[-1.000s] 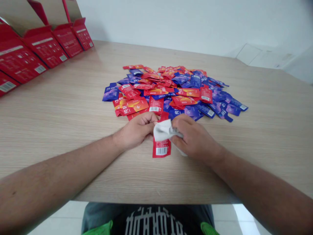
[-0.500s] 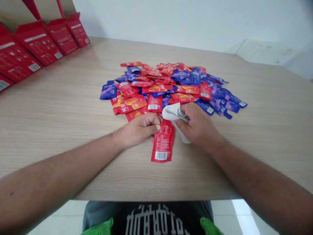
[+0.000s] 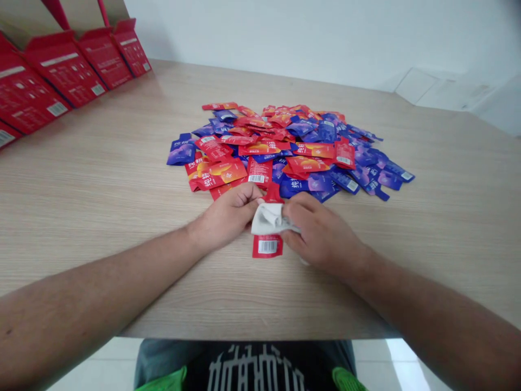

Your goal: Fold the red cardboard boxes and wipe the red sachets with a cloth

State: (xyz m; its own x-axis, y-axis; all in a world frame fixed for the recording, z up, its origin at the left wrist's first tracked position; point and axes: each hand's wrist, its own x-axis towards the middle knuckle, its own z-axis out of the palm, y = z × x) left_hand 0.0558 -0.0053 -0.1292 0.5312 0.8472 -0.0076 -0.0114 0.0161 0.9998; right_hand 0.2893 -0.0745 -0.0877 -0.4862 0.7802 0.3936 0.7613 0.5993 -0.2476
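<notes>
"So, what are the hands on?"

"The left hand (image 3: 228, 214) pinches the edge of a red sachet (image 3: 267, 246), and the right hand (image 3: 321, 233) clamps a white cloth (image 3: 268, 220) over it. They're close together, with the cloth bunched between them."

"Where's the sachet?"

"Over the tabletop (image 3: 101, 163), just in front of a heap of red and blue sachets (image 3: 293, 152). Cloth and fingers hide its middle; only the barcode end and top tip show."

"What else is around?"

"Red cartons (image 3: 61, 70) stand in a row, lids up, along the far left of the tabletop, before a white wall (image 3: 325, 38). Dark printed shorts (image 3: 244, 369) show below the near edge."
</notes>
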